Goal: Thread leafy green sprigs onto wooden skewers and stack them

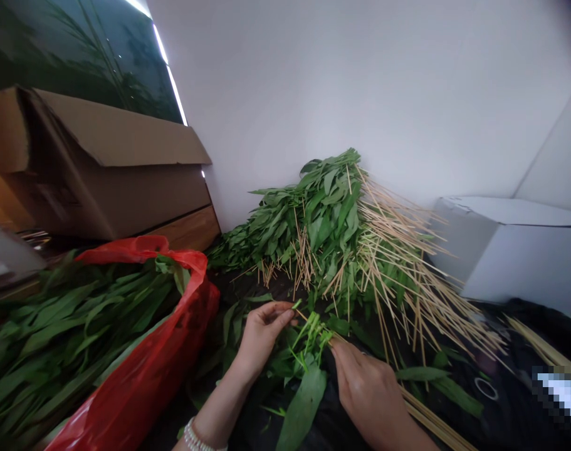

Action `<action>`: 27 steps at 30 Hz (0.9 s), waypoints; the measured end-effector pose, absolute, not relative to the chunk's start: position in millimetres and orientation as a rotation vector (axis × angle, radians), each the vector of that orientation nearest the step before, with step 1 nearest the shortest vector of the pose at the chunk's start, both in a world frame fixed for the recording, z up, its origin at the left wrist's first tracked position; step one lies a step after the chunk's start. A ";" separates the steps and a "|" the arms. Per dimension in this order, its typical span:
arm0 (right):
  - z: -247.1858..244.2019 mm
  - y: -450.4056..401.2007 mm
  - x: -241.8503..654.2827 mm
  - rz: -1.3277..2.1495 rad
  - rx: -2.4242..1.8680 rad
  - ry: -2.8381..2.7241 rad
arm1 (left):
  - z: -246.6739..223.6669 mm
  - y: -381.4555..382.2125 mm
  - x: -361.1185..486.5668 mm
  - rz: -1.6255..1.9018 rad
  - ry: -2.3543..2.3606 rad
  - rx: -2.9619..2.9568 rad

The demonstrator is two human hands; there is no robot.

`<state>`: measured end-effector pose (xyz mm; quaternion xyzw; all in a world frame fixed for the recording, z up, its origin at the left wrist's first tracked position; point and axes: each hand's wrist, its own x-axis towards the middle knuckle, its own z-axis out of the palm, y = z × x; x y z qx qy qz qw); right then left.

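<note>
Near the bottom middle, my right hand is closed around a thin bamboo skewer that carries several green stems bunched side by side. Broad green leaves hang down from these stems. At the skewer's far end, the fingers of my left hand are pinched on a short piece of green stem. Whether the skewer passes through that piece is hard to tell. A beaded bracelet circles my left wrist.
A red plastic bag full of long leaves stands at left, below an open cardboard box. Against the wall lies a heap of leaves with many bamboo skewers sticking out. A white box sits at right. Loose skewers lie beside my right wrist.
</note>
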<state>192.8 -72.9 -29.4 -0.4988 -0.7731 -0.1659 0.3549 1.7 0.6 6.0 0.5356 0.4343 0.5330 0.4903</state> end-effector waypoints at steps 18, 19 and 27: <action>-30.1 -72.6 192.0 -0.412 -1.310 -1.994 | 5.9 -0.4 4.1 1.326 1.112 1.469; -30.1 -72.8 192.0 -0.413 -1.306 -1.994 | 6.1 -0.2 3.3 1.316 1.119 1.487; -33.4 -73.1 191.8 -0.402 -1.322 -1.999 | -1.4 -0.3 2.5 1.303 1.194 1.653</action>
